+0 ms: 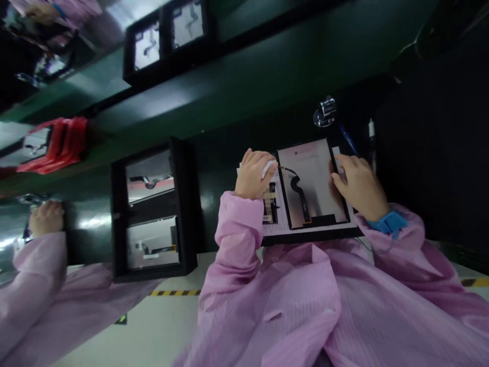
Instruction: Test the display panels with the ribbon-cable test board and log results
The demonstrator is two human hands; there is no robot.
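A grey display panel (313, 178) lies face down in a black fixture (305, 236) in front of me, with a black flex cable (300, 196) curving across its back. My left hand (252, 176) is closed around a small white tool (269, 167) at the panel's left edge. The tool's thin tip touches the top of the cable. My right hand (357, 186), with a blue wrist strap (389, 223), has its bent fingers on the panel's right edge. Both arms are in pink sleeves.
A black tray (116, 219) with two panels stands to the left, and another tray (168, 35) lies farther off. A red holder (61, 142) sits at far left. A co-worker's hand (46, 218) in a pink sleeve is at the left edge. A metal clicker (324, 112) and a blue pen (348, 138) lie beyond the fixture.
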